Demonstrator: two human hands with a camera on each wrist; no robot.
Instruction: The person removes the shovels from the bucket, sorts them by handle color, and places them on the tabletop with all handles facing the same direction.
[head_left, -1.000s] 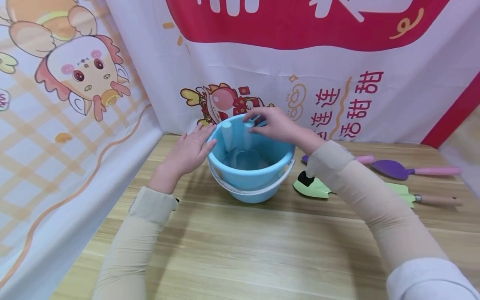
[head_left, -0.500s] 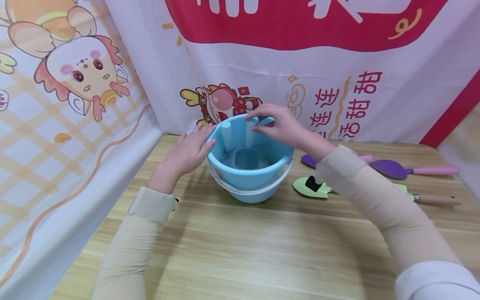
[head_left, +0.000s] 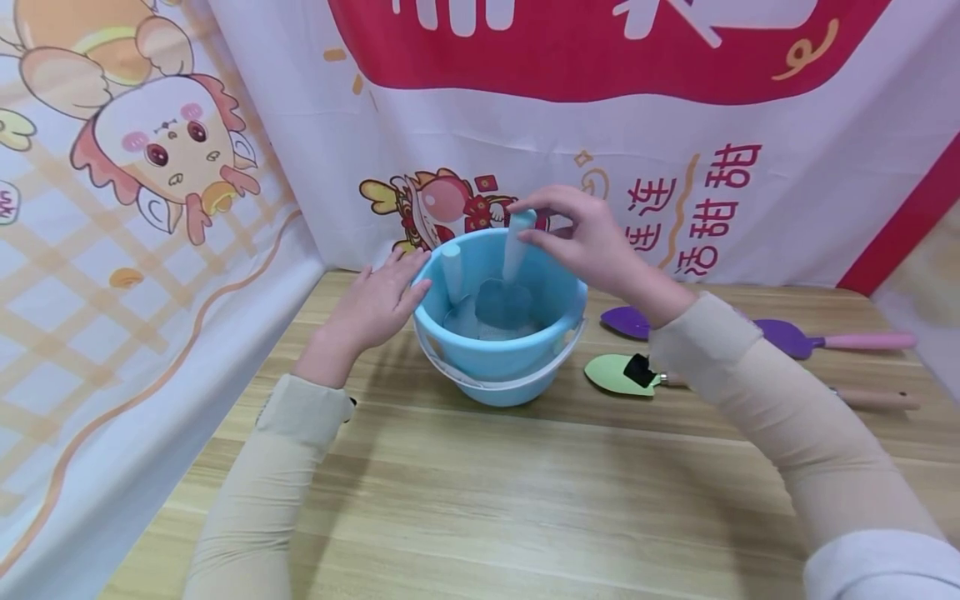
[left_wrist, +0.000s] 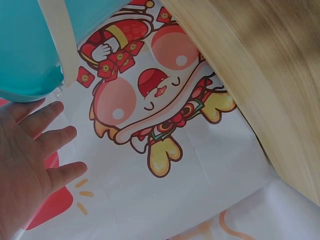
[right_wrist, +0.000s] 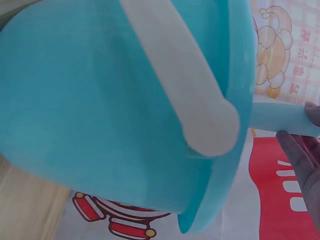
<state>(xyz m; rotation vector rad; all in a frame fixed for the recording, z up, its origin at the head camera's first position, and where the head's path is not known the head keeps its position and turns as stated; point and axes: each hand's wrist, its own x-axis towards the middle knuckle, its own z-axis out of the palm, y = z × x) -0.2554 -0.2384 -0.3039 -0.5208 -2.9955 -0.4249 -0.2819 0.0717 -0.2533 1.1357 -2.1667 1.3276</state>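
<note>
A light blue bucket (head_left: 500, 358) with a white carrying handle (head_left: 525, 380) stands upright on the wooden table. My left hand (head_left: 378, 302) touches its left rim with fingers extended; the left wrist view shows those fingers spread at the bucket's edge. Above the far rim, my right hand (head_left: 592, 243) pinches the top of a pale blue toy shovel's handle (head_left: 515, 250) between thumb and fingers. That shovel's scalloped blade (head_left: 502, 302) is still inside the bucket. Another toy shovel (head_left: 452, 271) leans against the inner left wall. In the right wrist view, the gripped handle (right_wrist: 280, 118) sticks out past the rim.
Right of the bucket lie a green trowel (head_left: 617, 375) with a black patch, a purple trowel blade (head_left: 625, 322) and a purple trowel with a pink handle (head_left: 870, 342). A wooden handle (head_left: 873, 400) shows beyond the right sleeve. Printed cloth (head_left: 480, 125) hangs close behind.
My right hand has risen and shifted right, lifting the toy shovel so its handle now stands above the rim. My left hand has stayed on the bucket.
</note>
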